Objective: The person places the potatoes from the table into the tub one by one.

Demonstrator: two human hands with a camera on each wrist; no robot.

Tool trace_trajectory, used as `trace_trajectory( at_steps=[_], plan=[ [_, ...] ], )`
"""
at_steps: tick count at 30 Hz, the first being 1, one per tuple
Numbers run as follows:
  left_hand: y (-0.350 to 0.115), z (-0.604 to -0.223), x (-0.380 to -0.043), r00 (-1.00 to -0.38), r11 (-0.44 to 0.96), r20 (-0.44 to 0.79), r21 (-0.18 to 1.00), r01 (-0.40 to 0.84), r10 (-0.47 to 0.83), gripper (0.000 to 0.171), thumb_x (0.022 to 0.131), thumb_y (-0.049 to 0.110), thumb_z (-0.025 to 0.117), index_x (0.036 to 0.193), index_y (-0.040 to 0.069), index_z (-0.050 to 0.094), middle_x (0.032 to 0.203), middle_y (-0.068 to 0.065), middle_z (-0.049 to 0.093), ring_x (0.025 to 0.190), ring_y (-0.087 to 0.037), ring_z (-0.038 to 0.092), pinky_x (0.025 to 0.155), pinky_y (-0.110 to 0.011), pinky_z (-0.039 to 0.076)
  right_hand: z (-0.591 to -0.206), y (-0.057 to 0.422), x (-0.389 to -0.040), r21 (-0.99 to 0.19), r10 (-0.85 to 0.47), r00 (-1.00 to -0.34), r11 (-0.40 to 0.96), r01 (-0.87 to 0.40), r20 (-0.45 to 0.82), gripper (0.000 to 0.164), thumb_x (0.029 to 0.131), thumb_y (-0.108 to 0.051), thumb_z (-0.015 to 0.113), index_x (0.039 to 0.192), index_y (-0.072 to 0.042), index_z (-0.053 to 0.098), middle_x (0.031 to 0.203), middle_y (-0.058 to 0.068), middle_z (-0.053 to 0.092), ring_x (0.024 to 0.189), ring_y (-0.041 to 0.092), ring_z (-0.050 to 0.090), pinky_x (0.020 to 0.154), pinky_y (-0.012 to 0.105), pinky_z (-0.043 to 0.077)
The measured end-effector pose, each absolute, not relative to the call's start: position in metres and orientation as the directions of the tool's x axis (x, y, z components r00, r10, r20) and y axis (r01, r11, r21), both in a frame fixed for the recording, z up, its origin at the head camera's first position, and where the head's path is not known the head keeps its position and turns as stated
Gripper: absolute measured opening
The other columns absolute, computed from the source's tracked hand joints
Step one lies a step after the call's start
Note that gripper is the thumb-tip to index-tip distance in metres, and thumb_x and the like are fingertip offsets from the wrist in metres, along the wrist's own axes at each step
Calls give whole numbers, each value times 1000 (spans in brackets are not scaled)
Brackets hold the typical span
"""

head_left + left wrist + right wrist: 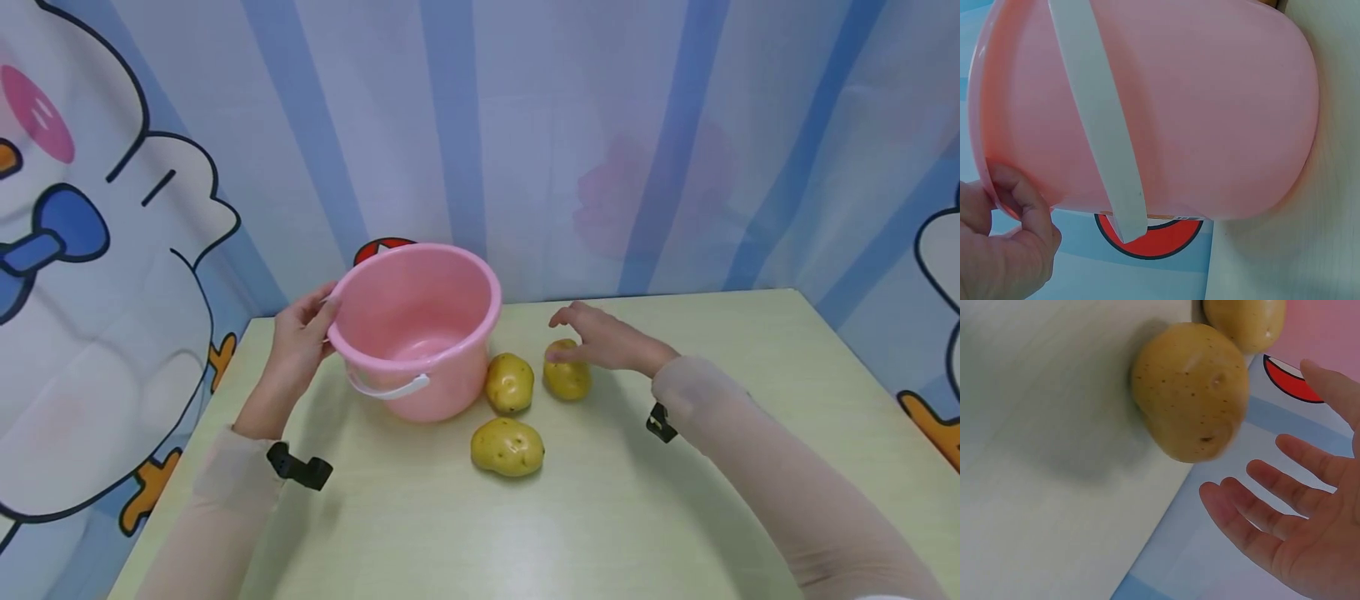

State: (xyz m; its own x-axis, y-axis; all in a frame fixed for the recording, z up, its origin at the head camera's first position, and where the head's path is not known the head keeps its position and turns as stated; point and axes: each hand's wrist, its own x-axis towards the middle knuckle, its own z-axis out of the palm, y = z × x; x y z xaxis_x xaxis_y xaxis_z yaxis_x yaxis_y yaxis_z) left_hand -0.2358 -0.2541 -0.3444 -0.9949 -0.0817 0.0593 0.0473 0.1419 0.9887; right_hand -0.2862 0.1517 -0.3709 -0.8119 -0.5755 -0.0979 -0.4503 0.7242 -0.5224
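A pink bucket [450,392] with a white handle [390,388] stands on the table, and no object shows inside it. My left hand [297,337] grips its rim at the left, thumb on one side and curled fingers on the other, as the left wrist view also shows. Over the rightmost potato [567,379] hovers my right hand [611,340], its fingers spread and apart from the potato in the right wrist view. Another potato [510,383] lies against or very near the bucket's right side. A third potato [507,447] lies nearer the front.
The pale table [600,517] ends at the back against a blue striped curtain [525,150]. A cartoon figure [97,350] is printed on the cloth at the left. Black wrist straps [300,467] sit on both forearms.
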Motion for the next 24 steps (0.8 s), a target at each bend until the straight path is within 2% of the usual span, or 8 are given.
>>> trace_trajectory(
  at_steps=[4, 9, 17, 24],
  plan=[
    [-254, -345, -236, -994, 168, 55, 985, 39, -90, 55, 104, 34, 52, 153, 9, 41, 129, -14, 50, 105, -18, 63, 83, -25, 56, -379, 153, -286, -537, -577, -809, 720, -439, -113, 61, 93, -35, 72, 136, 3, 51, 133, 22, 49, 112, 36, 52, 96, 51, 46],
    [-253, -344, -236, -993, 193, 57, 981, 36, -103, 55, 104, 35, 51, 153, 11, 41, 131, -15, 50, 107, -21, 62, 85, -27, 55, -387, 154, -286, -540, -580, -805, 720, -436, -125, 64, 91, -36, 74, 136, 4, 51, 131, 23, 51, 120, 38, 50, 102, 53, 43],
    [-251, -345, -236, -992, 213, 76, 976, 52, -103, 55, 105, 35, 50, 153, 11, 41, 132, -16, 49, 108, -22, 61, 82, -23, 56, -399, 158, -281, -513, -571, -810, 739, -436, -134, 66, 88, -36, 77, 136, 1, 49, 123, 19, 48, 108, 32, 50, 98, 51, 44],
    [-251, -345, -235, -991, 217, 72, 975, 46, -114, 55, 105, 36, 49, 153, 11, 41, 133, -16, 49, 109, -22, 60, 84, -25, 55, -406, 156, -279, -509, -575, -807, 739, -440, -138, 79, 85, -35, 80, 142, 5, 42, 120, 20, 46, 102, 30, 51, 92, 48, 48]
  ],
)
